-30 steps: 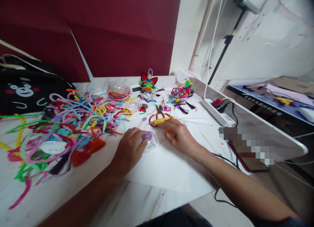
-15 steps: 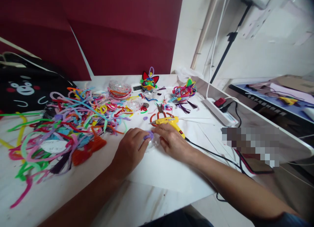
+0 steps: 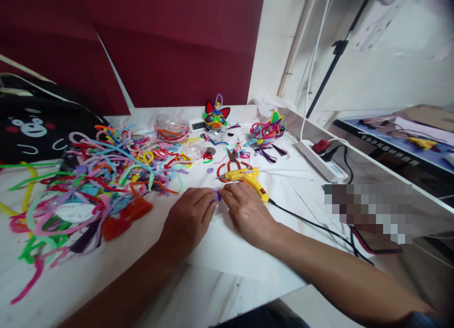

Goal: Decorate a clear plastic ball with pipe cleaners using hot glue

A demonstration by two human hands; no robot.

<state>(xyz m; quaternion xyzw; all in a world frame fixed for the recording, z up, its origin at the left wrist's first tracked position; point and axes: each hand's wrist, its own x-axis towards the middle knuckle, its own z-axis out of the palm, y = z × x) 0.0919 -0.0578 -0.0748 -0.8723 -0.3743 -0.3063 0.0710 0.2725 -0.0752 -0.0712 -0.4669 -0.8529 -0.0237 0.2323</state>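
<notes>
Far left, black bag point(image 3: 30, 132) against the maroon backdrop, unchanged. Next, the pipe cleaners point(image 3: 124, 169), one loose tangled heap, lying as in the earlier frames; clear dome point(image 3: 194, 151) just beyond its right edge. Left hand point(image 3: 186, 214) near the middle of the table, in almost the same spot as a second ago, thumb and fingers closed narrowly on the purple piece point(image 3: 215, 194). That piece sits at the clear ball point(image 3: 220, 210), above the white sheet; a second ago much of the ball showed, now the hands cover most of it. Eared ornament point(image 3: 215, 119) behind, unmoved. Scissors point(image 3: 233, 163) lie beyond the hands, handles partly behind the gun. Right hand point(image 3: 248, 212) shows the main change: a second ago at the glue gun point(image 3: 248, 176), hiding its handle; half a second ago off it and beside the ball; now its fingertips meet the left's at the purple piece. Fingers bent close together; cannot tell whether they pinch or only press. Gun now lies in plain view, cord trailing right. Farther right, tasselled ornament point(image 3: 267, 131) and power strip point(image 3: 321, 162), both unmoved.
</notes>
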